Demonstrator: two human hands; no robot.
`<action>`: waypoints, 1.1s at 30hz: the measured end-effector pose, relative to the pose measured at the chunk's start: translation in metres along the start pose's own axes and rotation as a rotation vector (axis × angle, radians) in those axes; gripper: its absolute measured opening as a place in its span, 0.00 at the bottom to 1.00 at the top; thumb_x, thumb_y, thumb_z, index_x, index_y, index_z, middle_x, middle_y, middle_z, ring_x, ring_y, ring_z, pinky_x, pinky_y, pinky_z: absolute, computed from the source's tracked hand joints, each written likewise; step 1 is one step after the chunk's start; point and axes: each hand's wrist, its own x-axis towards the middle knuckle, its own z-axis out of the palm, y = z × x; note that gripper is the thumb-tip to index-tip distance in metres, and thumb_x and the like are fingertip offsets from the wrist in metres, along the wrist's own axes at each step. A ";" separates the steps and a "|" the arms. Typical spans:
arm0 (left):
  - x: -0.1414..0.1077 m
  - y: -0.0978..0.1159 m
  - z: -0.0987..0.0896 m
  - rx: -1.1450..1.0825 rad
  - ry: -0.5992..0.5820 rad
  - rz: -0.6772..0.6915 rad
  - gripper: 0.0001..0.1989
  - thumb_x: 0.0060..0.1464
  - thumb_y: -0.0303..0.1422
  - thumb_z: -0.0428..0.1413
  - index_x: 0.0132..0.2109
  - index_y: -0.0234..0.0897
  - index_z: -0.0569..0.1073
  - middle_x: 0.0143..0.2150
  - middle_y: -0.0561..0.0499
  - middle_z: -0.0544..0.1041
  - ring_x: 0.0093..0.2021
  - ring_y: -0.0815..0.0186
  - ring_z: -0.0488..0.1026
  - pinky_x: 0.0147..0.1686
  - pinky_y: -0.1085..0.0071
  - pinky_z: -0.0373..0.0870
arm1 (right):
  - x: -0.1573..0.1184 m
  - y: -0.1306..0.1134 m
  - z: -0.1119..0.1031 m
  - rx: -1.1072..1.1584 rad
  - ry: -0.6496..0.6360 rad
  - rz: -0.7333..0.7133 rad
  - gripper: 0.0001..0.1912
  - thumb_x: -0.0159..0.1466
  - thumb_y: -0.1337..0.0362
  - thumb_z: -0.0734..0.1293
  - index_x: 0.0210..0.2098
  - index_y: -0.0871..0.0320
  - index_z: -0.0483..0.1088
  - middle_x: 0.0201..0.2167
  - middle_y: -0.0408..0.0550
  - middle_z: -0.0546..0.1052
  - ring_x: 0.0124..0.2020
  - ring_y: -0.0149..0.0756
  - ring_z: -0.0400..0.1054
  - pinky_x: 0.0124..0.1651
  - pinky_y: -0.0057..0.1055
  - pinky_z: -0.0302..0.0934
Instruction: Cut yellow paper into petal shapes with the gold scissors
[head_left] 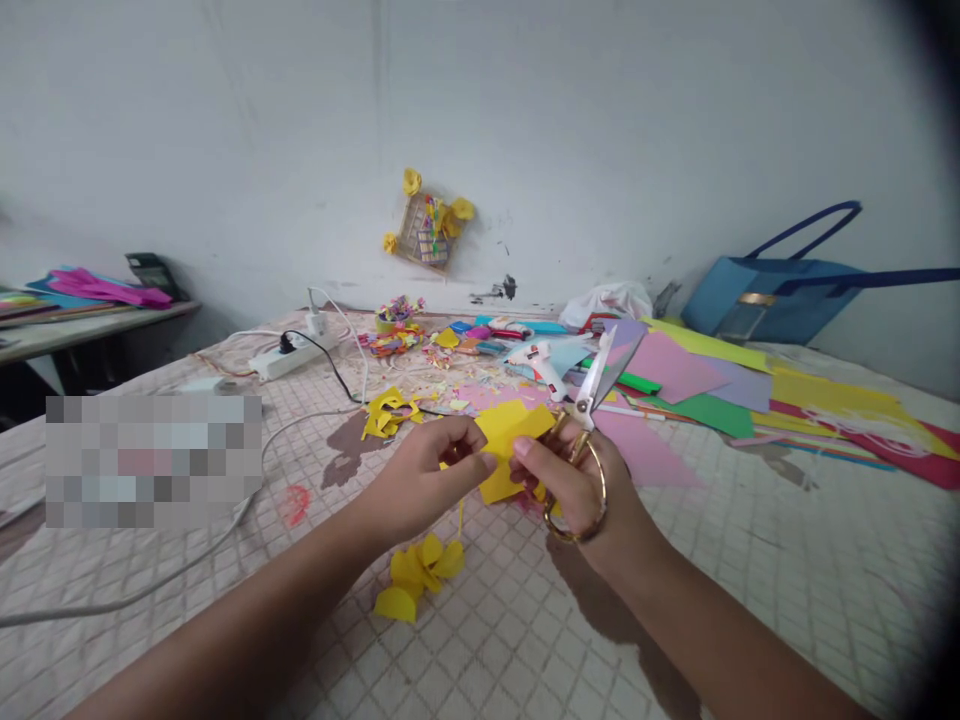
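Between my hands is a piece of yellow paper [504, 430], creased and with cut edges. My left hand [431, 470] pinches its left side between thumb and fingers. My right hand [577, 490] grips the paper's right side with thumb and fingertips. Gold-handled scissors [587, 400] also hang in that right hand, their handle loops around the palm and their blades slightly apart, pointing up and away. Below my left hand, cut yellow petal shapes [420, 572] lie on the cloth. Beyond it sit yellow paper scraps [390, 412].
A white glue gun [538, 366] lies past my right hand. Coloured paper sheets [675, 370] spread to the right, before a blue bag [780, 290]. A power strip [292, 355] with cables stands at left. A decorated frame [429, 232] hangs on the wall.
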 end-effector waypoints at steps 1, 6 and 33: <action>0.000 0.000 0.000 -0.001 0.005 -0.002 0.09 0.51 0.35 0.51 0.28 0.35 0.65 0.26 0.53 0.67 0.29 0.69 0.64 0.28 0.72 0.61 | 0.000 -0.001 0.001 0.009 0.001 0.011 0.09 0.56 0.60 0.68 0.28 0.59 0.67 0.21 0.40 0.72 0.20 0.26 0.65 0.22 0.22 0.60; 0.002 0.000 0.000 -0.064 0.040 0.005 0.09 0.52 0.36 0.51 0.29 0.35 0.67 0.25 0.54 0.66 0.26 0.70 0.63 0.26 0.73 0.60 | 0.000 -0.004 0.003 0.055 0.051 0.038 0.09 0.56 0.61 0.69 0.24 0.60 0.69 0.20 0.41 0.74 0.21 0.26 0.67 0.23 0.21 0.61; 0.001 0.005 -0.003 0.002 0.073 0.018 0.08 0.49 0.32 0.51 0.26 0.34 0.67 0.22 0.54 0.65 0.24 0.72 0.61 0.25 0.74 0.58 | 0.002 -0.008 0.004 -0.015 0.051 0.085 0.10 0.53 0.59 0.68 0.24 0.60 0.67 0.18 0.42 0.72 0.18 0.29 0.65 0.20 0.25 0.58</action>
